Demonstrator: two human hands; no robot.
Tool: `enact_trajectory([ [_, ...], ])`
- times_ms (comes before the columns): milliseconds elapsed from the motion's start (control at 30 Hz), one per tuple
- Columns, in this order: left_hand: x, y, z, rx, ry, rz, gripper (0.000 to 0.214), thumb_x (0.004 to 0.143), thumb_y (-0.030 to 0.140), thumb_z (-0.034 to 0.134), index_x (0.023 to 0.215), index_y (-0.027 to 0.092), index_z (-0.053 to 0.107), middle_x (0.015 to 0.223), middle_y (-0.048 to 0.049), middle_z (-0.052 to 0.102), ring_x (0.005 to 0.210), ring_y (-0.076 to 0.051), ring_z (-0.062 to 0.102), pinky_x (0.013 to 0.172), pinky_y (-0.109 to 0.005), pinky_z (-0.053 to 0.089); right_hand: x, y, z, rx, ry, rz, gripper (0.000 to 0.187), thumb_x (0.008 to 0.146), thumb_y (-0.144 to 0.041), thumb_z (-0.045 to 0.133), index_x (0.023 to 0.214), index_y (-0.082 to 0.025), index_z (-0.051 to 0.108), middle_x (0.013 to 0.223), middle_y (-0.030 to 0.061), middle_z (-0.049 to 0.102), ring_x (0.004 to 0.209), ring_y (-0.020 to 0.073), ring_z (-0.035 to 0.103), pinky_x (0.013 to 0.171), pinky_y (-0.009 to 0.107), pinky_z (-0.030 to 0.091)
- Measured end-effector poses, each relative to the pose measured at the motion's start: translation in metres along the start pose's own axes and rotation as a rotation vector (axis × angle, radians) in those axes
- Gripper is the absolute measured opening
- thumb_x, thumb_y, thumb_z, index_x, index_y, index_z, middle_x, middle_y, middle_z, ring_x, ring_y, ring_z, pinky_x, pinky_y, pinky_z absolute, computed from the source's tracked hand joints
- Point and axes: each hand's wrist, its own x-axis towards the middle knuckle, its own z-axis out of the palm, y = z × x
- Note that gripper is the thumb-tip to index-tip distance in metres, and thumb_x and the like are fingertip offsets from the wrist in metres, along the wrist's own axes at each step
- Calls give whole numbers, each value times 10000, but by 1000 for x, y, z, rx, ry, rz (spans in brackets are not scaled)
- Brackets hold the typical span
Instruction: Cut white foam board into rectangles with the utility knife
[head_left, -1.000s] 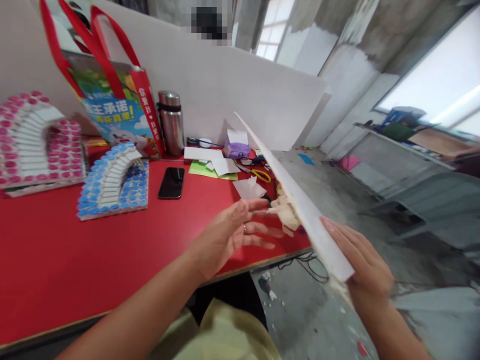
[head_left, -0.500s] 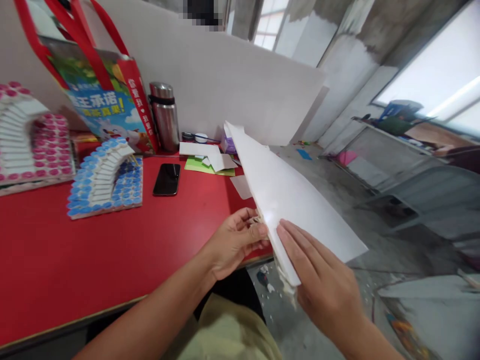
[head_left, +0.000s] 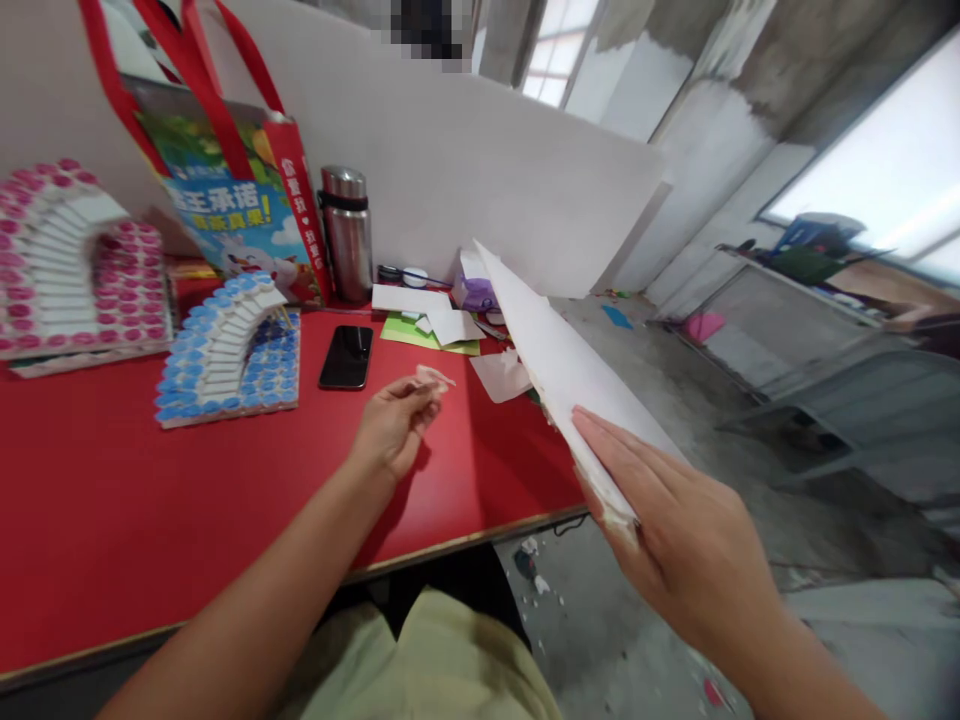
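Observation:
My right hand [head_left: 667,510] grips a white board [head_left: 570,360] near its lower end, fingers flat along the upper face. The board is tilted, and its near edge looks ragged, with pale bits clinging to it. What lies on its underside is hidden. Over the red table [head_left: 247,510], to the left of the board, my left hand [head_left: 397,420] pinches a small crumpled pale scrap [head_left: 433,378] that looks like tissue. A thin whitish sheet [head_left: 501,376] lies on the table between the scrap and the board.
A black phone [head_left: 346,357], a steel flask [head_left: 346,235] and a printed bag [head_left: 232,190] stand or lie leftward. Beside them are a blue-dotted arched model [head_left: 229,350] and a pink-dotted one [head_left: 82,265]. White and green paper pieces [head_left: 427,325] and a purple packet [head_left: 474,290] sit behind.
My left hand has left the board's edge and moved left over the table with the pale scrap. My right hand, still on the board, has shifted slightly right.

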Motion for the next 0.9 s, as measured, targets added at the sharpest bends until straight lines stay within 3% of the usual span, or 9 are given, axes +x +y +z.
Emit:
enact_trajectory([
  [100,4,12,-5,-39,51,-55,226,673,-113,651,702,103,712,756,-48,719,667,-81,658,657,-163,542,1,-5,6,-38,-12,-25,513,946,-179,440,1440,-42,450,1383,214,609,1276,286,600,1013,424,551],
  [200,-19,13,2,21,-154,-153,167,695,-49,682,776,82,746,894,-106,745,811,-143,699,764,-224,572,4,-12,16,-77,-26,-59,476,966,-207,425,1390,0,494,1352,243,622,1243,306,620,973,427,571],
  [267,-38,10,10,46,-323,-211,69,752,123,755,815,93,756,904,-103,737,817,-157,687,762,-255,572,5,-18,22,-106,-32,-85,463,974,-229,434,1352,18,532,1331,257,631,1216,319,634,946,423,582],
  [367,-54,3,20,145,-470,-174,237,764,338,817,845,125,752,882,-75,724,783,-141,657,745,-264,548,6,-27,33,-176,-27,-106,443,949,-178,455,1324,27,572,1321,265,636,1193,330,646,924,422,589],
  [500,-51,-14,22,272,-385,-39,326,644,336,904,838,143,727,773,-24,692,675,-109,609,689,-252,510,3,-38,53,-239,-35,-112,451,893,-82,480,1301,69,597,1300,301,634,1181,355,651,914,436,591],
  [667,-44,-27,13,264,-227,-2,376,599,396,902,713,122,672,574,37,555,466,-42,418,457,-194,331,1,-45,72,-229,20,-79,427,881,-60,513,1271,71,627,1265,315,648,1133,364,675,856,443,606],
  [800,-46,-31,17,193,-169,-23,363,577,322,907,705,137,622,530,68,505,427,-29,370,421,-181,263,4,-44,71,-194,1,-68,427,890,-86,555,1282,69,623,1271,316,644,1143,362,671,872,442,600],
  [900,-47,-39,29,124,-146,44,400,624,351,874,669,181,515,512,87,478,425,-45,402,448,-190,319,9,-40,64,-189,-13,-44,418,894,-78,545,1285,46,627,1274,297,650,1134,340,677,885,436,596],
])
